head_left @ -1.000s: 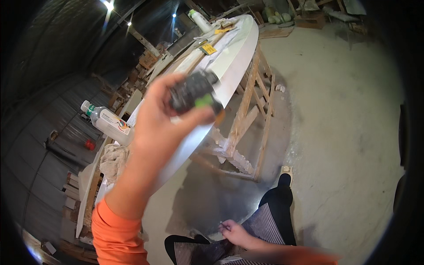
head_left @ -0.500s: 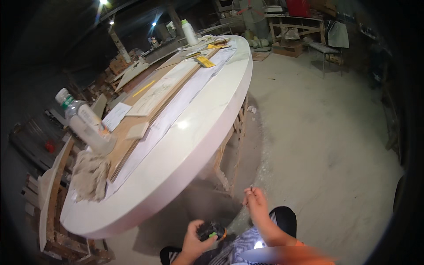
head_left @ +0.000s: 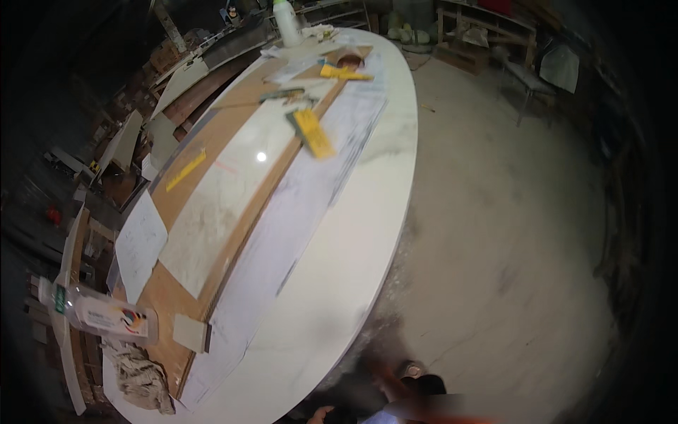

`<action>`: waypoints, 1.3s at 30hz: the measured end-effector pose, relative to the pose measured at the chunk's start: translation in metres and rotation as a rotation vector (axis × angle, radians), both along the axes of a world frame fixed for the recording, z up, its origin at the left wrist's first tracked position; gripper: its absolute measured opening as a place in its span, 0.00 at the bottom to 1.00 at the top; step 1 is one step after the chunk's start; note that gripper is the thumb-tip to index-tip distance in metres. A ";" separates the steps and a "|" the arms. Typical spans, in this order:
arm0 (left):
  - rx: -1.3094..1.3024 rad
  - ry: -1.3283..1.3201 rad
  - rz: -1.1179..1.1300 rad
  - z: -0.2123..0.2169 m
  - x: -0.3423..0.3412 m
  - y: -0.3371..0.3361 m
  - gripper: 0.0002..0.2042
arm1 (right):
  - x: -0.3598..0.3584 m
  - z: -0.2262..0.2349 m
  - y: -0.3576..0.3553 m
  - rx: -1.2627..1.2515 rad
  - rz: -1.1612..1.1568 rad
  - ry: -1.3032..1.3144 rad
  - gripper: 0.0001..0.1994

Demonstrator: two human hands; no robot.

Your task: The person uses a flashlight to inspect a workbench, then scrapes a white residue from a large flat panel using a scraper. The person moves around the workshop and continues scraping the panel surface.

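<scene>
Two hands are seen only as blurred slivers at the near edge, left hand (head_left: 321, 415) and right hand (head_left: 395, 385); grip cannot be told, nothing is seen held. Nearest is the white oval tabletop (head_left: 339, 283), with a clear plastic bottle (head_left: 95, 314) lying near left

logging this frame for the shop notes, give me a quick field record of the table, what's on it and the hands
surface: long oval white tabletop
on it: brown board, pale marbled slab, yellow level, paper sheet
near end: plastic bottle lying down, crumpled rag
far end: white bottle upright
hands: blurred at bottom edge, grip unclear
floor: grey concrete
</scene>
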State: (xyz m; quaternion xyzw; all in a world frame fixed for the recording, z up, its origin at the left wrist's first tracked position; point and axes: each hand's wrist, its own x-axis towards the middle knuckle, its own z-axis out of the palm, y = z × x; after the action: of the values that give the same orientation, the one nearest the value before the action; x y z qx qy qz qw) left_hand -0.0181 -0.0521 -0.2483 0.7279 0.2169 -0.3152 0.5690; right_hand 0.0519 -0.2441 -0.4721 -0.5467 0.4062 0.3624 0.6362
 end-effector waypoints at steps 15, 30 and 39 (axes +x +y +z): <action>-0.345 -0.144 -0.500 0.271 0.177 -0.240 0.24 | -0.083 0.299 -0.403 0.460 -0.880 -0.278 0.10; -0.549 -0.268 -0.255 0.285 0.424 -0.437 0.27 | 0.154 0.410 -0.554 -0.312 -0.505 -0.217 0.09; -0.614 -0.271 -0.310 0.295 0.606 -0.555 0.27 | 0.369 0.437 -0.686 -0.425 -0.239 -0.215 0.09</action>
State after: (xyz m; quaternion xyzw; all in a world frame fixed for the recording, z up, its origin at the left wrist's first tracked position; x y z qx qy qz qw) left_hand 0.5877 -0.6068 0.0471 0.5824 -0.0780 -0.3490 0.7300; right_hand 0.4208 -0.9303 -0.0350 -0.6517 0.4647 0.1311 0.5850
